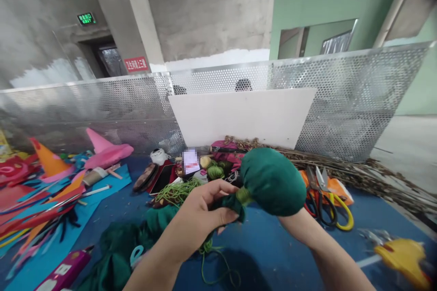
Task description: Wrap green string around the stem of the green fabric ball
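Observation:
A round, stuffed dark green cloth ball (273,182) is held up over the blue table, its neck wound with light green yarn (243,196). My left hand (208,207) is closed, thumb and fingers pinching the gathered cloth just below the neck. My right hand is behind the ball; only its wrist and forearm show, and its fingers are hidden. More green cloth (119,241) trails to the lower left. A loose strand of green yarn (205,263) hangs below my left hand.
Scissors (322,204) and a yellow glue gun (403,254) lie at the right. Green yarn (177,191), a phone (162,179) and a lit screen (190,162) sit behind. Colourful felt hats (51,161) and strips are left. Dry stems (341,170) line the mesh barrier (348,100).

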Motion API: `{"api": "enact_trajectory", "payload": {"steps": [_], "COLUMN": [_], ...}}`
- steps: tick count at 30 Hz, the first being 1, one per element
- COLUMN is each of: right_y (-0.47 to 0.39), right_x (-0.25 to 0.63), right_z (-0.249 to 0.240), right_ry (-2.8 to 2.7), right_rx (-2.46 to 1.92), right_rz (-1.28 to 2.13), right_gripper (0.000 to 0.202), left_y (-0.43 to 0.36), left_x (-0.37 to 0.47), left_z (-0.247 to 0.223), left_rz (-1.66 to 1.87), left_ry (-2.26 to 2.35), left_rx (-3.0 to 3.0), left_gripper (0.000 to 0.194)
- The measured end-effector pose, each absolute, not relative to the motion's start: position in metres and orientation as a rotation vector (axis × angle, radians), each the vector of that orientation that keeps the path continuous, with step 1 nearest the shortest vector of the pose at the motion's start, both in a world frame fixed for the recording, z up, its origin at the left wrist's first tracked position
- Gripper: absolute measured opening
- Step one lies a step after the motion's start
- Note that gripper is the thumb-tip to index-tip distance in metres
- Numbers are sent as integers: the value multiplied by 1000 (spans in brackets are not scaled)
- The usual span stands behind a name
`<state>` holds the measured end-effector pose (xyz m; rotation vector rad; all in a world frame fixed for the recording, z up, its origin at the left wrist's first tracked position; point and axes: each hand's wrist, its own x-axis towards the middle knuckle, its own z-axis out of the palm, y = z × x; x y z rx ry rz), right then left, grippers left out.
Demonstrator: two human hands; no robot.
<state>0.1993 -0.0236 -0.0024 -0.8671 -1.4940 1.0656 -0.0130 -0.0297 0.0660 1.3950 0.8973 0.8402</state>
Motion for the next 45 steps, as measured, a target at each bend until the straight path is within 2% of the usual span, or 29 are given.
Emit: {"api": "enact_trajectory", "payload": {"steps": [3,7,11,17,25,30,37,45], "right_y": [-34,-43,-47,-89,-113,-96,-82,-99], "right_x": [180,154,149,158,149,144,154,146], "right_z": [3,2,-4,-26,-46,-49,-65,-71], "right_ry": [-1387,-1484,-1549,-1473,-993,-1067,-1181,-1387], "right_rx": [-746,-740,-876,-879,-644,-572,-963,-1166], "right_rz": [1300,1416,1312,858,962,947,1046,858], "right_gripper": [38,30,35,36,34,32,43,41], "left_y": [-24,-24,-29,-51,-52,-34,-29,-26], "left_x": [-5,-13,-33,-42,-16,-4,-1,-12], "left_z": [71,69,54,18,-5,-15,-35,-46], "left_rz": [802,784,751,657,481,480,493,463], "left_ry": [813,812,878,859,794,837,953,1023], "left_rx": [1305,1166,1088,858,854,964,1098,1113], "left_gripper": [30,34,35,40,39,32,29,27]}}
